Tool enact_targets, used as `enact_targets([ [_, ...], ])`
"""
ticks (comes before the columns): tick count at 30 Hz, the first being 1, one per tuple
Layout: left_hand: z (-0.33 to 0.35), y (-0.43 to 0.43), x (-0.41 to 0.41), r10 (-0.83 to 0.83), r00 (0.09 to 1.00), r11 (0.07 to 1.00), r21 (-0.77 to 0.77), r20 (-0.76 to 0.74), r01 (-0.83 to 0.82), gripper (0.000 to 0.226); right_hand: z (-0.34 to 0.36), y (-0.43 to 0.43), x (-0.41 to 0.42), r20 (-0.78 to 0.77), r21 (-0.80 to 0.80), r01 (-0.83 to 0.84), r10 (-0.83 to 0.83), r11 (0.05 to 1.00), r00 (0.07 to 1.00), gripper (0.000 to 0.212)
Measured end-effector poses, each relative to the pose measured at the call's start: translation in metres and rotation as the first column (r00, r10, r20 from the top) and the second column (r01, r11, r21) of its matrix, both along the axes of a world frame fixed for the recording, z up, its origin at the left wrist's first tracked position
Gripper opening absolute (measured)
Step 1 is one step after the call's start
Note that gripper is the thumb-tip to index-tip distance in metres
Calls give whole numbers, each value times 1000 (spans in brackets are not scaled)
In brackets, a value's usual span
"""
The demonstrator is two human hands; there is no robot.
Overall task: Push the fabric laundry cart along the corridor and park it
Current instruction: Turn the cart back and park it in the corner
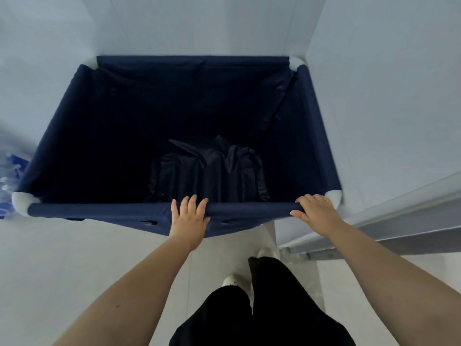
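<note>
The navy fabric laundry cart [104, 211] with white corner joints fills the middle of the head view, its far rim close to a pale wall. A dark bundle of fabric [212, 171] lies at its bottom. My left hand [189, 216] curls over the near rim bar around its middle. Close to the near right corner, my right hand [316, 211] grips the same bar.
Pale walls [386, 96] close in ahead and on the right, meeting at a corner by the cart's far right joint. A grey rail or door frame [386, 226] runs along the right wall. Something blue and white [10, 176] shows at the left edge. Light floor tiles lie underfoot.
</note>
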State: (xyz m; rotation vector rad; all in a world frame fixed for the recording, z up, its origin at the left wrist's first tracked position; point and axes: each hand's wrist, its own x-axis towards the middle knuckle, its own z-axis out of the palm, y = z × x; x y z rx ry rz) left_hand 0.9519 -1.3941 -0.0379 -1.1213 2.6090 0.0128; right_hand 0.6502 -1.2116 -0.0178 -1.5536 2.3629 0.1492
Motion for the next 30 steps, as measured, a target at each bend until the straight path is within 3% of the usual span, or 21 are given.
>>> enact_targets([
  [6, 3, -10, 5, -147, 978, 986, -97, -145, 134, 46, -2, 1, 0, -11, -38, -4, 4, 999, 1000, 44],
  [15, 4, -16, 1, -141, 989, 989, -41, -48, 139, 46, -2, 1, -1, -6, -54, -10, 10, 999, 1000, 42],
  [30, 6, -13, 0, -121, 992, 993, -16, -29, 121, 47, -6, 1, -3, -3, -58, 5, -5, 998, 1000, 42],
])
